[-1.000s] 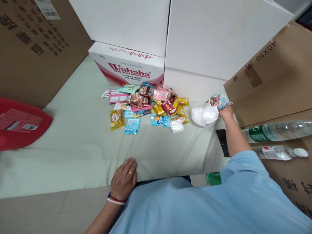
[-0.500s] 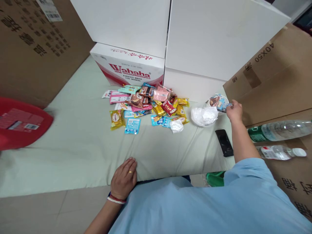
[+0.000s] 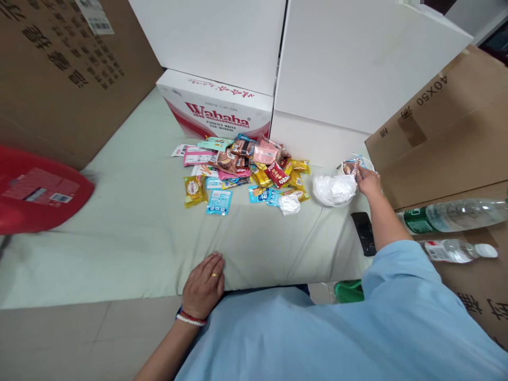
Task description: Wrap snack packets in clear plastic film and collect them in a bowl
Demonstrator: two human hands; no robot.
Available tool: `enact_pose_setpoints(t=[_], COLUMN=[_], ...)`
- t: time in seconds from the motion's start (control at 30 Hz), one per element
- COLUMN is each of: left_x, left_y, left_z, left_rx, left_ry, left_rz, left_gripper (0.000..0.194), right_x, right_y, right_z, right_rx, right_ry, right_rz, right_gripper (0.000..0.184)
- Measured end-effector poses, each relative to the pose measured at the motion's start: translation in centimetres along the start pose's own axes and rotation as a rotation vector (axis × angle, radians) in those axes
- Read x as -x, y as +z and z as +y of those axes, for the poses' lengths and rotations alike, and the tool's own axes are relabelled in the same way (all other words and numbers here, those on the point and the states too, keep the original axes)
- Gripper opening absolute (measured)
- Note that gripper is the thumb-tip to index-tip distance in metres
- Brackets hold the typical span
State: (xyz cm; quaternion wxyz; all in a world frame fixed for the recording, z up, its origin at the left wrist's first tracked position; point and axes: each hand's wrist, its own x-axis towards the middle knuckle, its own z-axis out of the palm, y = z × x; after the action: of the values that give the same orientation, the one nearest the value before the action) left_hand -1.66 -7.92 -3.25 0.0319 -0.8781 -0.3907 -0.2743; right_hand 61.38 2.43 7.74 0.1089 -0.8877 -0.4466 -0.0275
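Observation:
My left hand (image 3: 203, 283) lies flat on the pale green cloth near its front edge, fingers stretched out and holding nothing. My right hand (image 3: 369, 182) reaches into a white bowl (image 3: 370, 163) at the right, its fingers closed at the edge of a brown snack packet (image 3: 350, 168). A bit of blue wrapper shows behind that packet; the hand hides much of the bowl's inside. Crumpled white plastic (image 3: 334, 189) sits against the bowl's left side. Left of it spreads a pile of wrapped snacks (image 3: 238, 159), with a yellow packet (image 3: 194, 190) and a blue packet (image 3: 219, 202) in front.
A Wahaba-like red-and-white carton (image 3: 222, 114) and white boxes (image 3: 329, 63) stand behind the snacks. Under my right forearm lies a black phone (image 3: 363, 233). Two plastic bottles (image 3: 456, 214) lie at the right beside a cardboard box (image 3: 440, 116). A red object (image 3: 39, 190) is at the left.
My right hand has shifted left within the bowl, from the blue wrapper to the brown packet. The left hand stays in place. The view has turned slightly.

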Motion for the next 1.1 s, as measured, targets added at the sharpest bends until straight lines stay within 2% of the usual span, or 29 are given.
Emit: enact_pose_setpoints(t=[0.07, 0.13, 0.2, 0.23, 0.3, 0.33, 0.4, 0.5, 0.6, 0.73, 0.87, 0.97, 1.1], left_x=[0.0, 0.0, 0.1, 0.1, 0.0, -0.1, -0.6, -2.0, -3.5, -4.9, -5.4, -5.6, -7.0], left_y=[0.0, 0.0, 0.1, 0.2, 0.2, 0.2, 0.0, -1.0, -2.0, -1.9, -0.9, -0.6, -0.5], left_z=[0.0, 0.1, 0.2, 0.2, 0.3, 0.3, 0.4, 0.8, 1.5, 2.8, 4.0, 4.4, 4.8], left_rx=[0.014, 0.036, 0.051, 0.055, 0.076, 0.101, 0.187, 0.397, 0.640, 0.857, 0.981, 1.052, 1.119], left_ry=[-0.002, -0.008, -0.020, -0.029, -0.061, -0.088, -0.170, -0.332, -0.487, -0.607, -0.613, -0.602, -0.637], left_rz=[0.000, 0.003, 0.010, 0.013, 0.010, 0.005, -0.014, -0.019, 0.005, -0.018, -0.101, -0.159, -0.184], left_gripper=[0.043, 0.045, 0.047, 0.046, 0.042, 0.037, 0.027, 0.021, 0.021, 0.019, 0.017, 0.017, 0.019], right_x=[1.2, 3.8, 7.7, 10.0, 14.4, 16.3, 18.9, 20.5, 21.0, 21.9, 22.0, 21.7, 23.2], right_y=[-1.4, -2.7, -3.3, -3.3, -2.1, -1.0, 1.6, 5.4, 7.4, 7.5, 7.0, 6.6, 5.5], right_z=[-0.7, -2.3, -4.8, -6.3, -9.6, -11.3, -14.3, -17.2, -18.1, -17.8, -17.2, -16.7, -17.2], right_rx=[-0.013, -0.050, -0.155, -0.247, -0.380, -0.417, -0.470, -0.528, -0.596, -0.603, -0.660, -0.835, -0.998], right_ry=[0.030, 0.022, -0.098, -0.222, -0.443, -0.483, -0.426, -0.302, -0.245, -0.227, -0.148, -0.024, 0.013], right_rz=[0.092, 0.227, 0.319, 0.289, 0.109, 0.036, -0.048, -0.096, -0.087, -0.067, -0.079, -0.138, -0.271], right_gripper=[0.049, 0.048, 0.042, 0.037, 0.032, 0.032, 0.035, 0.030, 0.031, 0.039, 0.045, 0.038, 0.046])
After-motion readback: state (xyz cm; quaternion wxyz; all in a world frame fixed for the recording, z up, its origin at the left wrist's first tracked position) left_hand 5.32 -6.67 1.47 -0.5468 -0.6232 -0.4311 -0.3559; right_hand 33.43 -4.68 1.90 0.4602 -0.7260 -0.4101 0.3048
